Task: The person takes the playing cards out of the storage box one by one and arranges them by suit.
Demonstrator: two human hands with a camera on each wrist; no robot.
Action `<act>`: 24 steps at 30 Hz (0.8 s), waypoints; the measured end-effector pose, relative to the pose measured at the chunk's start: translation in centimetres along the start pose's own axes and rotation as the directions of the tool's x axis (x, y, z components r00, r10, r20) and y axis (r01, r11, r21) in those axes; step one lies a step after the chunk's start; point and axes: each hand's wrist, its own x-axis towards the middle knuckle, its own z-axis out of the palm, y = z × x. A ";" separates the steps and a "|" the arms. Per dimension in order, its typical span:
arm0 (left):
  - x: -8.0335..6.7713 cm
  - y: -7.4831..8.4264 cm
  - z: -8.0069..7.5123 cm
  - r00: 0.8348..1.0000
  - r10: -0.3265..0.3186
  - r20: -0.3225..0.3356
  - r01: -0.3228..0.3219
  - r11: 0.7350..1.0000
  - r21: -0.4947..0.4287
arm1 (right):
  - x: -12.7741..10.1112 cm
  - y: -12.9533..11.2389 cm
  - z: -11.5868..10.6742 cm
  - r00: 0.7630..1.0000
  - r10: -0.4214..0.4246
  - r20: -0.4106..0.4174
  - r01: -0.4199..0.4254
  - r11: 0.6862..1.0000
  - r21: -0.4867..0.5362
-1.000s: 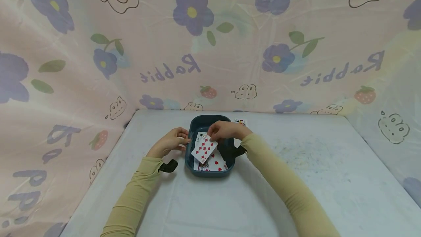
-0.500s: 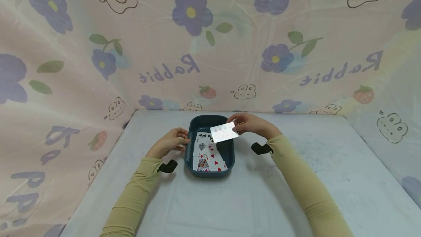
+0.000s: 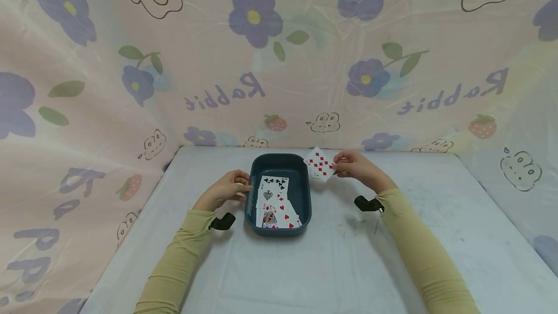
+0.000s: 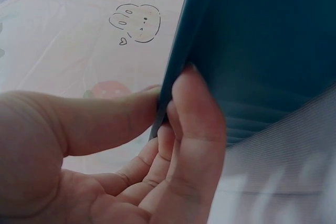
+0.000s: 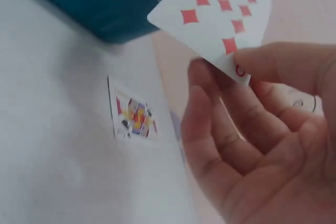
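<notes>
My left hand (image 3: pixel 223 189) pinches the left rim of a dark teal plastic bin (image 3: pixel 279 231); the left wrist view has thumb and forefinger (image 4: pixel 197 106) on either side of the wall. Between thumb and fingers, my right hand (image 3: pixel 358 170) holds up a diamonds playing card (image 3: pixel 320 164) by one corner, just outside the bin's far right corner. Below that card, a face card (image 5: pixel 136 118) lies face up on the white table, mostly covered in the head view. Inside the bin are overlapping playing cards: a clubs card (image 3: pixel 280 182), an ace of spades (image 3: pixel 267 195), a hearts card (image 3: pixel 288 215) and a face card (image 3: pixel 270 216).
A white cloth covers the table (image 3: pixel 279 275). Behind it and at both sides hangs a pink flowered curtain (image 3: pixel 296 76). Black wrist devices (image 3: pixel 368 204) stick out from both sleeves.
My right hand has lifted the diamonds card out of the bin and carried it right, past the rim, over the face card on the table. My left hand stays on the bin.
</notes>
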 end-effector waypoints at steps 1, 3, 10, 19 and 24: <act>0.0 0.0 0.0 1.000 0.001 -0.001 0.000 1.000 0.002 | -0.1 0.2 -0.2 1.000 0.003 -0.018 -0.003 1.000 0.022; 0.0 0.0 0.0 1.000 0.004 -0.002 -0.004 1.000 0.003 | -0.4 0.7 -0.7 0.998 0.018 -0.054 -0.015 0.997 0.070; 0.0 0.1 0.0 1.000 0.006 -0.003 -0.006 1.000 0.007 | -1.3 2.3 -2.2 0.982 0.122 -0.142 -0.076 0.953 0.294; 0.1 0.1 0.1 1.000 -0.005 -0.016 0.005 1.000 0.003 | -1.6 3.7 -3.1 0.906 0.358 -0.225 -0.229 0.863 0.450; 0.0 0.1 0.1 1.000 -0.012 -0.010 0.012 1.000 -0.003 | -1.6 4.4 -3.2 0.891 0.407 -0.203 -0.281 0.843 0.458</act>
